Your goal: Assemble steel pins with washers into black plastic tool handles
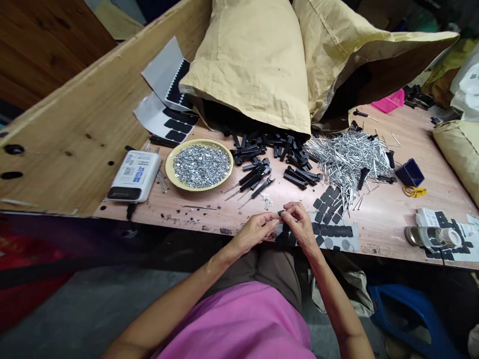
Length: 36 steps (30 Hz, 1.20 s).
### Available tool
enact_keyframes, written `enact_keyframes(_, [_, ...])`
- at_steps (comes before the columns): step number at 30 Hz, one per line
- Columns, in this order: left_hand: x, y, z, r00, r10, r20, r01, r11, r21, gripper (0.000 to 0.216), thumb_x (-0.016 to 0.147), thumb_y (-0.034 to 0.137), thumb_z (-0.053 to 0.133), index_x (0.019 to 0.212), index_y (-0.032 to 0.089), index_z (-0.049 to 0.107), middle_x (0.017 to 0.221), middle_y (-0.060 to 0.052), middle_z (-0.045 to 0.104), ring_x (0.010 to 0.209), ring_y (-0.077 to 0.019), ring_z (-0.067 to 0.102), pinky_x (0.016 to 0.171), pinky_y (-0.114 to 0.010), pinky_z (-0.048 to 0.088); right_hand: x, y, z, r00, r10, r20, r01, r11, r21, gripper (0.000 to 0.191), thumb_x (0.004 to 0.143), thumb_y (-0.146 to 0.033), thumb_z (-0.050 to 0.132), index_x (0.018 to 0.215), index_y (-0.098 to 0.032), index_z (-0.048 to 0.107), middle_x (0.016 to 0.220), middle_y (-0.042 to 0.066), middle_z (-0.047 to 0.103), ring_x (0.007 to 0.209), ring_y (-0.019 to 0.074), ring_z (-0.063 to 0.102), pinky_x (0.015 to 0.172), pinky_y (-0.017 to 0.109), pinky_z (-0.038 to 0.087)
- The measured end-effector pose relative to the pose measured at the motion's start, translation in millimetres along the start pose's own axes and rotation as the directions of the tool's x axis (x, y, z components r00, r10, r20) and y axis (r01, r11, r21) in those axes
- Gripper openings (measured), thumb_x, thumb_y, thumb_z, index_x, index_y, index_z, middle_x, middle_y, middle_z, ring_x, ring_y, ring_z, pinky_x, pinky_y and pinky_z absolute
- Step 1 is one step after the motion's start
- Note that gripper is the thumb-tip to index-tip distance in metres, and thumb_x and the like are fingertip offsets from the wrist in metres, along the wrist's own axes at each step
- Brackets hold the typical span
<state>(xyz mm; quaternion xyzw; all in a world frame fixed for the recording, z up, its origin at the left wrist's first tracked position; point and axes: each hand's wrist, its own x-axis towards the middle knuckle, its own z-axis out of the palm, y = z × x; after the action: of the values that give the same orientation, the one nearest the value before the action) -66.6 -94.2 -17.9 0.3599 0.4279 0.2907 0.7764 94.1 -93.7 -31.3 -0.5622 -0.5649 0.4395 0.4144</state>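
Note:
At the table's front edge my left hand [256,230] and my right hand [299,223] meet, fingertips pinched together. Between them a small black piece [280,213] shows; the fingers cover most of it, so its exact kind is unclear. Below and beside my right hand lies a pale backing sheet [355,242] with rows of black rounded pads [333,230]. Several small washers [266,201] are scattered just beyond my fingers. Black plastic parts with metal pins [258,189] lie behind the washers, in front of a larger heap of black parts [286,144].
A yellow bowl [169,172] holds many metal washers. Metal pins [348,157] form a pile at the right. Two large paper sacks [254,60] lie open at the back. A white power bank [134,174], a blue container [410,173] and a glass jar [430,236] stand nearby.

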Motion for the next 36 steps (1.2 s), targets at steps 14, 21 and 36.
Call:
enact_keyframes(14, [14,-13,17,0.947,0.307,-0.094,0.036,0.189,0.981,0.029,0.091,0.018,0.039,0.089,0.016,0.068,0.094,-0.010,0.063,0.088,-0.0215,0.058,0.068,-0.030,0.044,9,13,-8,0.986,-0.038,-0.159,-0.049,0.857,-0.512,0.026,0.089,-0.037,0.047,0.087,-0.020,0.066,0.091,0.006,0.058,0.068,0.0154,0.057,0.067,0.030,0.048])
enact_keyframes(21, [17,-21,16,0.920,0.390,-0.044,0.037,0.024,0.999,0.029,0.092,0.019,0.041,0.099,0.019,0.068,0.092,-0.011,0.061,0.095,-0.0240,0.051,0.069,-0.031,0.045,43,18,9,0.965,-0.039,0.258,0.212,0.694,-0.688,0.022,0.090,-0.026,0.051,0.101,-0.026,0.069,0.092,0.006,0.063,0.087,0.0194,0.058,0.071,0.028,0.045])
enact_keyframes(36, [40,26,-22,0.826,0.440,-0.351,0.297,0.190,0.936,0.026,0.089,0.023,0.043,0.104,0.013,0.062,0.111,-0.017,0.058,0.099,-0.0293,0.057,0.068,-0.033,0.045,48,17,14,0.976,-0.110,0.188,0.208,0.733,-0.648,0.013,0.089,-0.020,0.041,0.088,-0.022,0.054,0.095,0.008,0.059,0.087,0.0208,0.055,0.077,0.034,0.046])
